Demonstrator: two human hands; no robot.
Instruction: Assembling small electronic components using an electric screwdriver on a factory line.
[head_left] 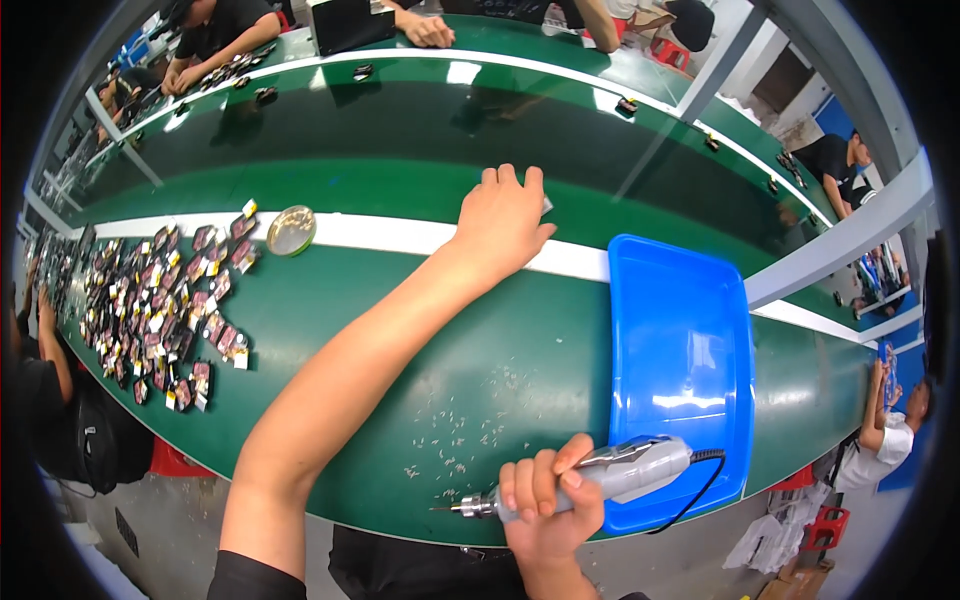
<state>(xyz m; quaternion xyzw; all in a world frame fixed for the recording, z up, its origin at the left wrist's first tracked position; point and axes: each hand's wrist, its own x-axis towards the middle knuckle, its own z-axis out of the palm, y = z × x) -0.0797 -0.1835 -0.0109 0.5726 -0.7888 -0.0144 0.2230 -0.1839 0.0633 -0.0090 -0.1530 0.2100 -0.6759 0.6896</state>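
Note:
My left hand reaches across the white rail to the green belt, back of the hand up. Its fingers bend down over something mostly hidden; a small pale edge shows between forefinger and thumb. In my right hand is a grey-white corded rotary tool, held near the front table edge. Its metal chuck and thin bit point left. Small pale shavings lie scattered on the green table beyond the bit. To the right of the shavings stands a blue plastic tray, partly behind the tool.
At left is a large pile of small dark parts with white and yellow bits. A round clear-lidded tub sits by the white rail. A few parts dot the far side. Grey posts rise at right. Other people work around the line.

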